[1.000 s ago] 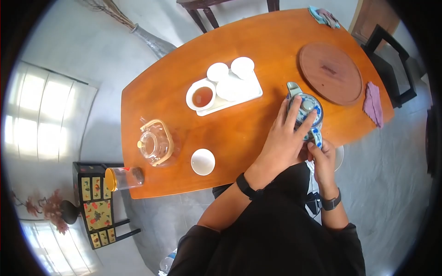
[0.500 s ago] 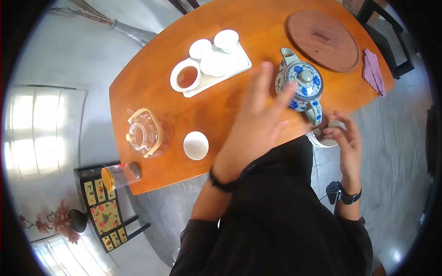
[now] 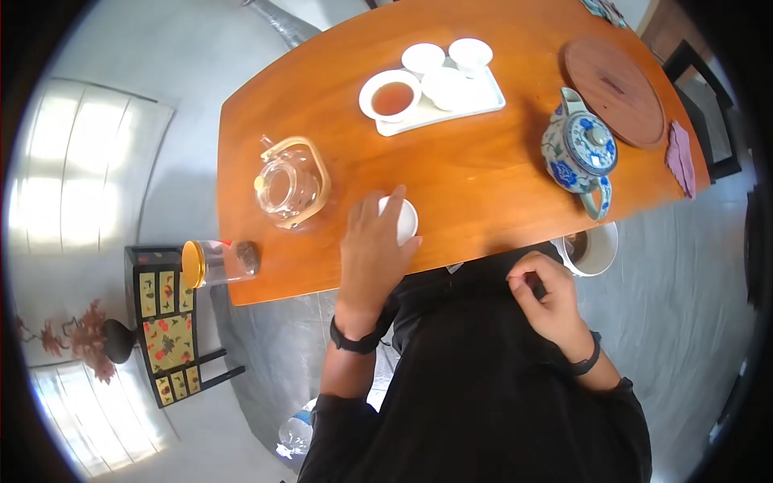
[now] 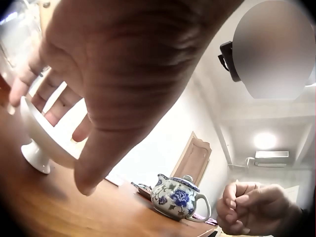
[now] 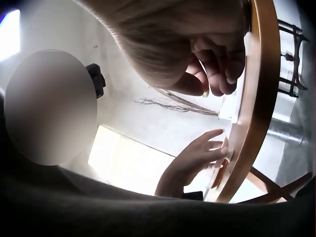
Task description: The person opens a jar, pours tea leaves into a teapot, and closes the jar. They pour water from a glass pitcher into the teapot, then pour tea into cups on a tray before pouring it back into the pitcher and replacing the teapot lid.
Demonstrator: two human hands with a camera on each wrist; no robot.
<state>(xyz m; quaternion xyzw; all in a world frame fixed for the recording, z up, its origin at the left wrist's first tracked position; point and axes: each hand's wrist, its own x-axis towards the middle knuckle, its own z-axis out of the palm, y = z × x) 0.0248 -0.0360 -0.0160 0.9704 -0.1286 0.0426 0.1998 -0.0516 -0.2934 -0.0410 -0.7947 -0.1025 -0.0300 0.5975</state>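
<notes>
My left hand (image 3: pixel 372 253) reaches over a small white footed cup (image 3: pixel 407 224) near the table's front edge. In the left wrist view its fingers and thumb spread around the rim of the cup (image 4: pixel 47 133), not curled round it. My right hand (image 3: pixel 551 298) hovers off the table's front edge, fingers loosely bent and nothing visible in them. A blue-and-white porcelain teapot (image 3: pixel 564 165) stands at the right on the table, lid on, its handle towards me and apart from both hands.
A white tray (image 3: pixel 483 101) holds several white cups, with tea (image 3: pixel 392 99) in one bowl. A glass kettle (image 3: pixel 291 189) stands left, beside a gold-lidded jar (image 3: pixel 221 263). A round wooden board (image 3: pixel 616 92) and a purple cloth (image 3: pixel 680 161) lie right. Below the edge is a white bin (image 3: pixel 597 249).
Both hands have left the teapot, which stays on the table. My left hand has moved left to the white cup, and the right has drawn back towards my body.
</notes>
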